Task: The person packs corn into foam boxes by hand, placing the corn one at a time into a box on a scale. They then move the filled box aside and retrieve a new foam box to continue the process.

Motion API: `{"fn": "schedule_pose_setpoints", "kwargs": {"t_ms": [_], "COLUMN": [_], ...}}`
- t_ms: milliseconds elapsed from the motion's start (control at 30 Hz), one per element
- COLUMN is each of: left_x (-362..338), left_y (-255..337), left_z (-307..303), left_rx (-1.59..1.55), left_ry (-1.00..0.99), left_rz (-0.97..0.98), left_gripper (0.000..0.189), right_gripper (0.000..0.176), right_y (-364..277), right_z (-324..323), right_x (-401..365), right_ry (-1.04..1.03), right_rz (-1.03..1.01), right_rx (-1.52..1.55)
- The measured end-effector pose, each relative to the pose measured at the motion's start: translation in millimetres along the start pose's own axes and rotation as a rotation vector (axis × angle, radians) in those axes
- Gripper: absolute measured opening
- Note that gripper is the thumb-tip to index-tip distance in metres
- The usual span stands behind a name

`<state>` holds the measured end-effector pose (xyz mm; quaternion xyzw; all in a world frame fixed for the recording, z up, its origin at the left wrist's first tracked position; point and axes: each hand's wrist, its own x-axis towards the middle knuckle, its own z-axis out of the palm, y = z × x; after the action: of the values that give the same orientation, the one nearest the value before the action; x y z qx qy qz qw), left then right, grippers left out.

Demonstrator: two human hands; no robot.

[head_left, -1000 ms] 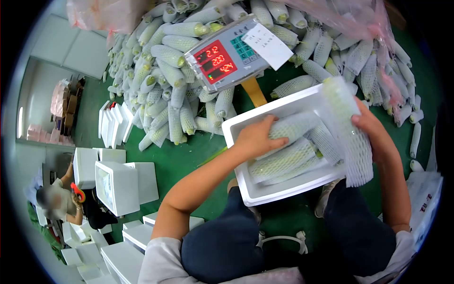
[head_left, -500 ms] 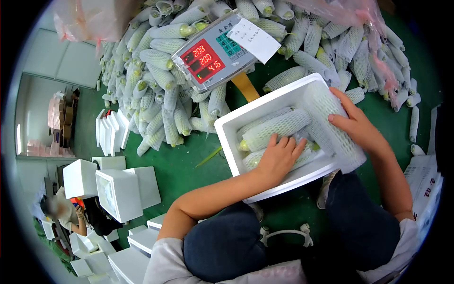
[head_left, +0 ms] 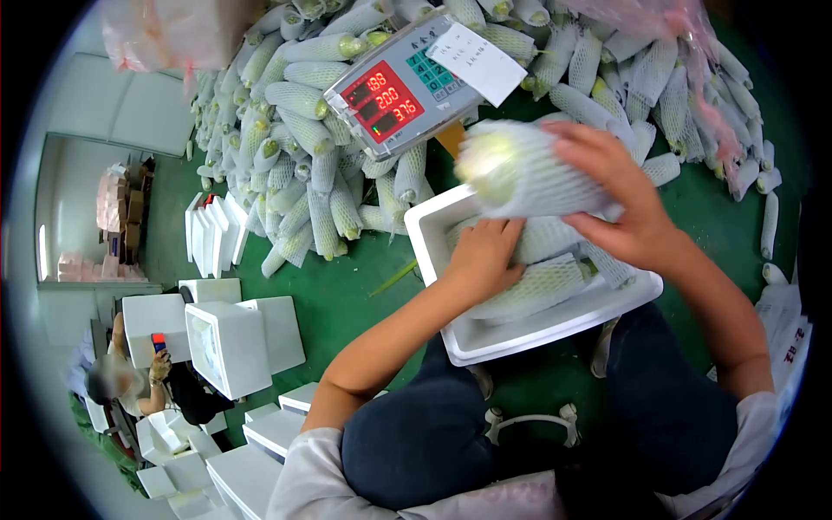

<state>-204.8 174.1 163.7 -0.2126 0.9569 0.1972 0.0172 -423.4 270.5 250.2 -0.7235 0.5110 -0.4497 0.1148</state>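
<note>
My right hand (head_left: 620,195) grips an ear of corn (head_left: 520,169) in a white foam net sleeve, raised above a white foam box (head_left: 555,329). Its yellow-green end points left and is blurred. Inside the box, my left hand (head_left: 485,260) rests on other sleeved ears, its fingers partly bent and the thumb apart. One sleeved ear (head_left: 533,290) lies along the box's near side, just below that hand. The box sits tilted in front of my knees, by the scale display (head_left: 399,87), which has red digits and a paper note (head_left: 477,62).
A large heap of sleeved ears (head_left: 295,130) spreads behind the scale on the green floor. White foam boxes (head_left: 234,347) and lids (head_left: 212,230) stand at left. A person (head_left: 143,381) is among them, holding a red-and-dark device. A white stool (head_left: 533,425) is between my feet.
My right hand has lifted a sleeved ear from the box's right side up and left. My left hand has shifted left inside the box. The scale's top reading dropped from 2.08 to about 1.88.
</note>
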Motion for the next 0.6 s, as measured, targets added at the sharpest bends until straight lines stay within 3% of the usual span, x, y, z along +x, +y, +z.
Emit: {"fn": "schedule_pose_setpoints", "kwargs": {"t_ms": [67, 100, 133, 233, 367, 467, 500, 567, 600], "left_x": [-24, -44, -55, -76, -110, -134, -129, -107, -93], "left_y": [18, 24, 39, 32, 19, 12, 15, 27, 35], "left_z": [-15, -25, -56, -92, -86, -78, -76, -70, -62], "left_rx": [-0.036, -0.108, -0.237, -0.913, -1.162, -1.254, -1.087, -0.755, -0.506], "left_ry": [-0.087, -0.026, -0.090, -0.506, -0.332, -0.228, -0.077, 0.226, 0.213], "left_rz": [0.067, 0.183, 0.247, 0.292, 0.143, 0.117, 0.173, 0.264, 0.256], "left_gripper": [0.070, 0.071, 0.069, 0.062, 0.056, 0.057, 0.057, 0.059, 0.057], "right_gripper": [0.063, 0.061, 0.052, 0.039, 0.036, 0.033, 0.032, 0.034, 0.036], "right_y": [6, 18, 30, 42, 15, 10, 13, -26, -34], "right_z": [28, 49, 70, 79, 12, -54, -77, -126, -148], "right_x": [-4, -11, -23, -39, -29, -73, -104, -149, -188], "right_ry": [-0.144, -0.232, -0.358, -0.454, -0.081, 0.108, 0.221, 0.367, 0.395], "right_rz": [-0.037, -0.076, -0.071, 0.099, 0.256, 0.541, 0.672, 0.954, 0.904], "right_rx": [-0.088, -0.153, -0.182, 0.090, 0.025, 0.028, 0.224, 0.218, 0.119]}}
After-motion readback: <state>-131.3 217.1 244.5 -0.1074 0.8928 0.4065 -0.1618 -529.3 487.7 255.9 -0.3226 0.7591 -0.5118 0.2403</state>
